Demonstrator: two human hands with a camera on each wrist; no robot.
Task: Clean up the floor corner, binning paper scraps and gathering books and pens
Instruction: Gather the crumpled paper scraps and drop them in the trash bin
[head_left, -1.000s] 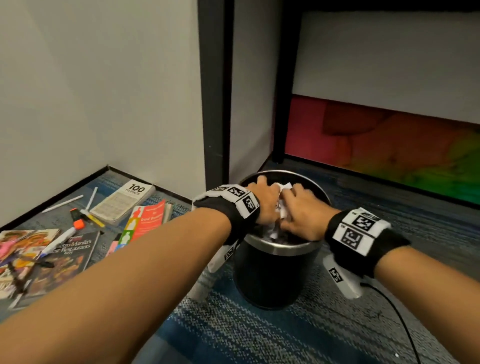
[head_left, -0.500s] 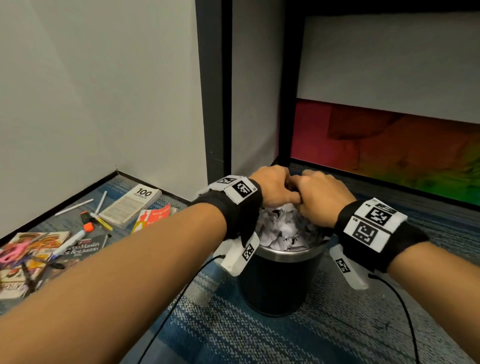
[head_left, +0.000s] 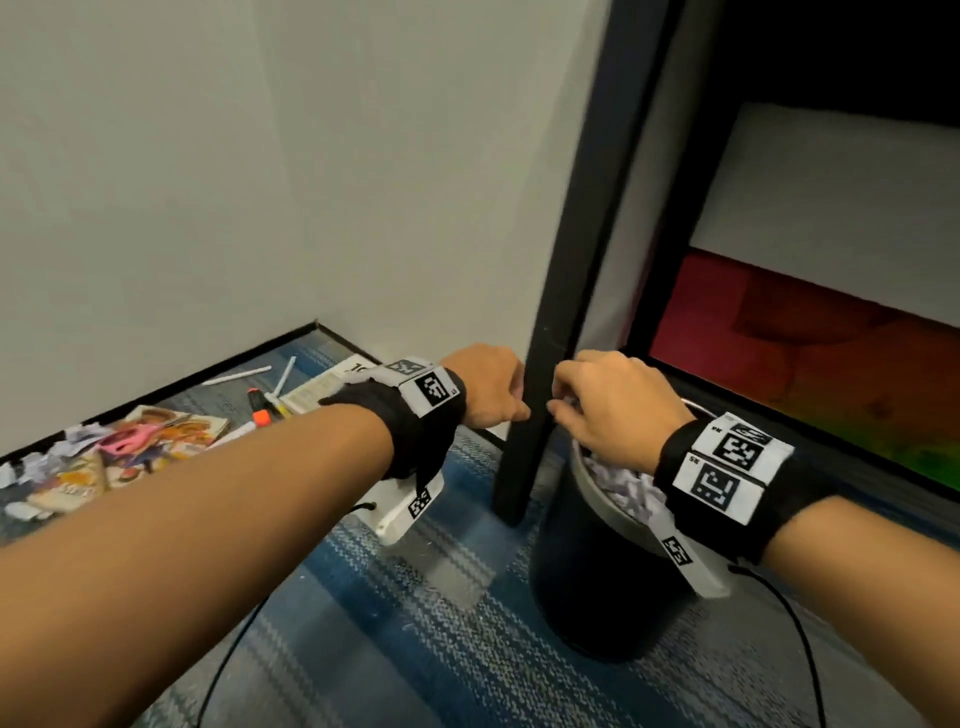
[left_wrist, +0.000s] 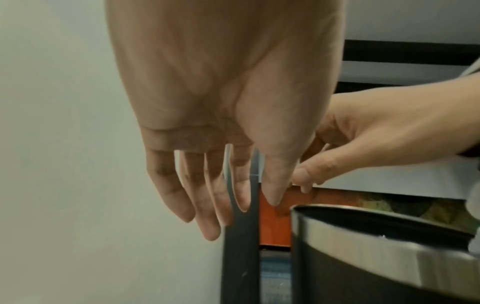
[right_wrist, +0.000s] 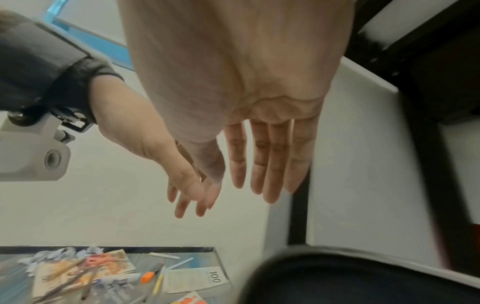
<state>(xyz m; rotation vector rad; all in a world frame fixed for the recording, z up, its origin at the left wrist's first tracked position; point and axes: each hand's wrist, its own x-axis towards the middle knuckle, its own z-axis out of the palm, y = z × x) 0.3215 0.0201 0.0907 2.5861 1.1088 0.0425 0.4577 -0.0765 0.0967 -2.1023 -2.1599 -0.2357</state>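
Observation:
The black bin (head_left: 597, 566) with a silver rim (left_wrist: 363, 236) stands on the carpet, filled with white paper scraps (head_left: 621, 486). My right hand (head_left: 561, 402) hovers over its left rim, fingers straight and empty in the right wrist view (right_wrist: 249, 189). My left hand (head_left: 511, 400) hangs just left of the bin, fingers straight and empty (left_wrist: 228, 205). In the corner at left lie a colourful book (head_left: 171, 431), a "100" book (right_wrist: 200, 279), an orange highlighter (head_left: 258, 408), white pens (head_left: 236, 375) and more paper scraps (head_left: 41, 462).
A black furniture post (head_left: 561, 312) stands between my hands, just behind the bin's left side. Pink scissors (head_left: 130, 439) lie on the colourful book. White walls close off the corner. A cable (head_left: 800, 639) runs over the striped blue carpet (head_left: 415, 623).
Both hands were together down in the bin on the scraps. They have risen out, moved apart and opened, the left one going leftward off the bin.

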